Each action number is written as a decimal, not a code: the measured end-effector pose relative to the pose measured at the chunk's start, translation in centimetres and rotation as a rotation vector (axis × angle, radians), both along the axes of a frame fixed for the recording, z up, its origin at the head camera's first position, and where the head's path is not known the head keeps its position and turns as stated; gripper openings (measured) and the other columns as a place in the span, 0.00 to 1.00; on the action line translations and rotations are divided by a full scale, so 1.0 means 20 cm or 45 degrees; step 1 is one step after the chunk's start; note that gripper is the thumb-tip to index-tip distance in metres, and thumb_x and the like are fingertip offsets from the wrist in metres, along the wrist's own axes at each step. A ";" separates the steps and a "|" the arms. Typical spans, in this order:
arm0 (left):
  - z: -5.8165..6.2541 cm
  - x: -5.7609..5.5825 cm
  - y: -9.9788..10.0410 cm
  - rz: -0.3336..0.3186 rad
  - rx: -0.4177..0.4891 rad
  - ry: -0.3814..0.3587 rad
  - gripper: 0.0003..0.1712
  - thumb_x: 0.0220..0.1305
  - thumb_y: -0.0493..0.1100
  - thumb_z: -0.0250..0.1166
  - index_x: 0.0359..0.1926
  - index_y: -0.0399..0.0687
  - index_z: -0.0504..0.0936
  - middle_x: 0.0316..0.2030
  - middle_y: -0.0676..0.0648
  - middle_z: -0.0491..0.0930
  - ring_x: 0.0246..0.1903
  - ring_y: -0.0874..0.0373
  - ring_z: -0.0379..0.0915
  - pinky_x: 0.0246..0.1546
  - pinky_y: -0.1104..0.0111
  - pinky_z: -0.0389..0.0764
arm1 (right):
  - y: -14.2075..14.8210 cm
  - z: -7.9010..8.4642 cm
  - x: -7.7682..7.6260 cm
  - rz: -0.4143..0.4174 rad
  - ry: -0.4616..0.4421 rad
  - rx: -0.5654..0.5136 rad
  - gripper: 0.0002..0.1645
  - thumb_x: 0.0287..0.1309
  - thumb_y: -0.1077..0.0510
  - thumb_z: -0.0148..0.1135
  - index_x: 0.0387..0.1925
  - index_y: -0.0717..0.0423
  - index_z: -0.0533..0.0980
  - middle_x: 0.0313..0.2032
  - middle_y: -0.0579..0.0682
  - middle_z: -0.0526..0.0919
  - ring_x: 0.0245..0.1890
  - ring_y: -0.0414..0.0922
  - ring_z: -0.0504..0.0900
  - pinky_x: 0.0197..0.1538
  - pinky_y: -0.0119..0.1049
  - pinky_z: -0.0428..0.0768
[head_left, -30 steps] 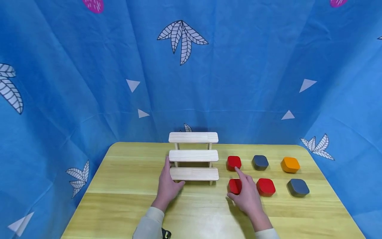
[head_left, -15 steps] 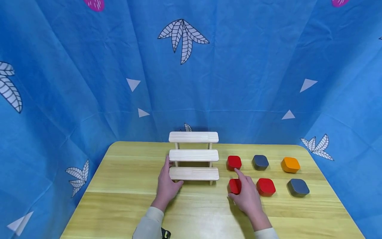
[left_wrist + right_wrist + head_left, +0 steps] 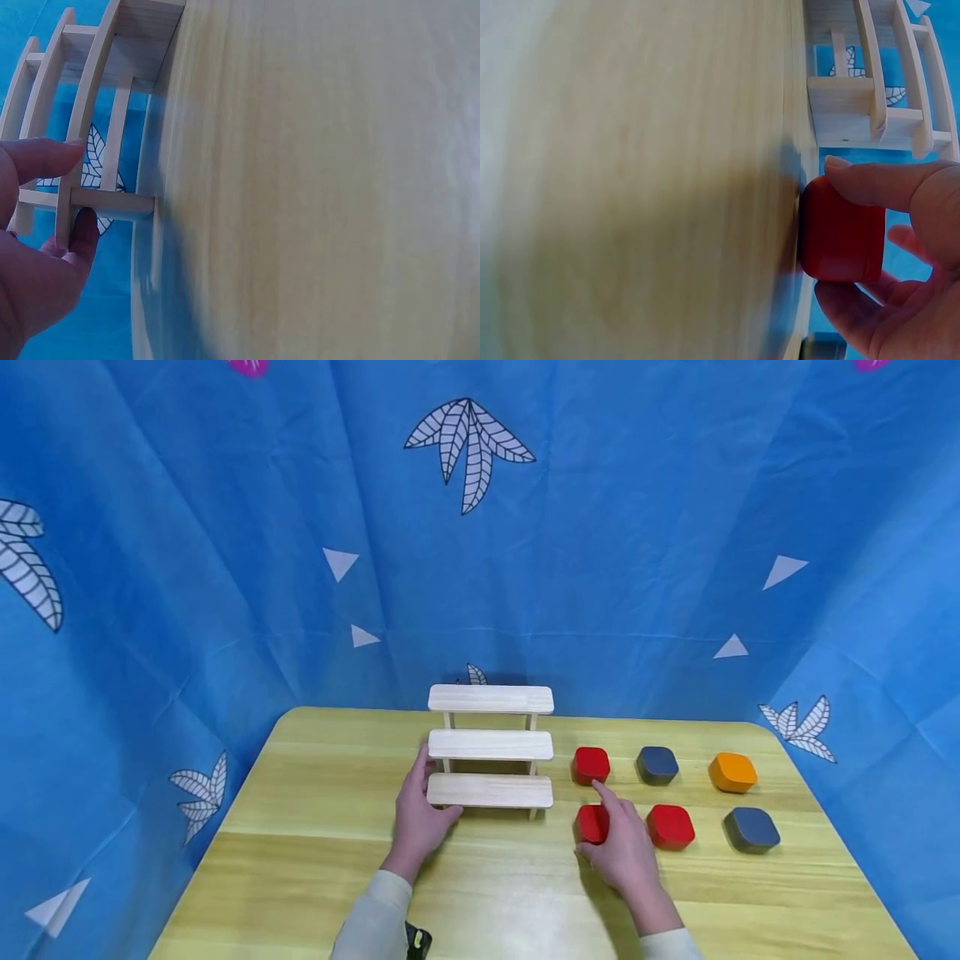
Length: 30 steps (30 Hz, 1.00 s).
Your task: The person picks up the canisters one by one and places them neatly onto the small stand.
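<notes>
A pale wooden three-tier stand [image 3: 491, 745] is upright on the table. My left hand [image 3: 417, 822] is at its left end. In the left wrist view, the left thumb and fingers [image 3: 85, 238] pinch the end of the lowest shelf [image 3: 88, 105]. To the right of the stand, my right hand [image 3: 628, 850] grips a red rounded-square box [image 3: 591, 825] low at the table top. The right wrist view has the thumb on one side of this red box [image 3: 844, 232] and fingers on the other. The hand covers part of it in the head view.
Around the right hand lie two more red boxes, one behind [image 3: 591, 765] and one to the right [image 3: 671, 827]. Farther right are two dark grey boxes [image 3: 657, 765] and an orange one [image 3: 733, 772]. A blue patterned curtain [image 3: 600, 568] hangs behind the wooden table [image 3: 322, 793].
The head view has shifted slightly. Both hands keep nearly the same places, the left at the stand and the right at the red box.
</notes>
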<state>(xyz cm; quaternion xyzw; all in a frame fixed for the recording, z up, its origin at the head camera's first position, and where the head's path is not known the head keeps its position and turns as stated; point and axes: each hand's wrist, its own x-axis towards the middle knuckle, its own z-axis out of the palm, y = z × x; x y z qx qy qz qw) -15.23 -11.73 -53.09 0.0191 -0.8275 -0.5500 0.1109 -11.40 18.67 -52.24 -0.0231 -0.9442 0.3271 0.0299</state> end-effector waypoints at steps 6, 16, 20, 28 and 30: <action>0.01 -0.01 -0.01 0.004 -0.002 0.002 0.68 0.40 0.25 0.79 0.79 0.56 0.53 0.64 0.44 0.70 0.55 0.44 0.71 0.51 0.55 0.79 | 0.00 0.01 0.00 -0.007 -0.001 -0.020 0.62 0.38 0.64 0.82 0.75 0.51 0.60 0.58 0.63 0.71 0.55 0.62 0.72 0.51 0.60 0.78; 0.00 -0.01 -0.02 -0.015 0.042 0.008 0.67 0.41 0.25 0.79 0.79 0.56 0.54 0.64 0.44 0.69 0.52 0.45 0.72 0.48 0.57 0.80 | 0.00 0.01 0.01 -0.003 -0.007 -0.040 0.60 0.40 0.64 0.81 0.74 0.53 0.60 0.59 0.65 0.70 0.56 0.63 0.72 0.54 0.61 0.75; 0.01 0.00 -0.02 -0.003 0.044 -0.005 0.67 0.40 0.25 0.79 0.78 0.57 0.55 0.64 0.45 0.69 0.51 0.46 0.71 0.48 0.56 0.79 | -0.01 0.01 0.00 -0.015 -0.018 -0.043 0.59 0.40 0.64 0.81 0.74 0.53 0.60 0.60 0.65 0.69 0.57 0.63 0.71 0.54 0.61 0.75; 0.00 0.00 -0.02 0.000 0.032 0.002 0.66 0.42 0.25 0.79 0.78 0.57 0.55 0.64 0.44 0.69 0.52 0.45 0.70 0.50 0.54 0.78 | -0.01 0.01 0.01 -0.015 -0.014 -0.040 0.59 0.40 0.64 0.81 0.73 0.55 0.61 0.60 0.65 0.70 0.57 0.63 0.71 0.55 0.61 0.74; -0.01 -0.01 -0.02 -0.001 0.034 0.010 0.66 0.41 0.25 0.79 0.78 0.55 0.56 0.64 0.44 0.70 0.52 0.45 0.70 0.50 0.54 0.78 | -0.01 0.02 0.01 -0.019 -0.013 -0.044 0.58 0.40 0.64 0.81 0.73 0.55 0.61 0.60 0.65 0.70 0.57 0.63 0.71 0.56 0.61 0.74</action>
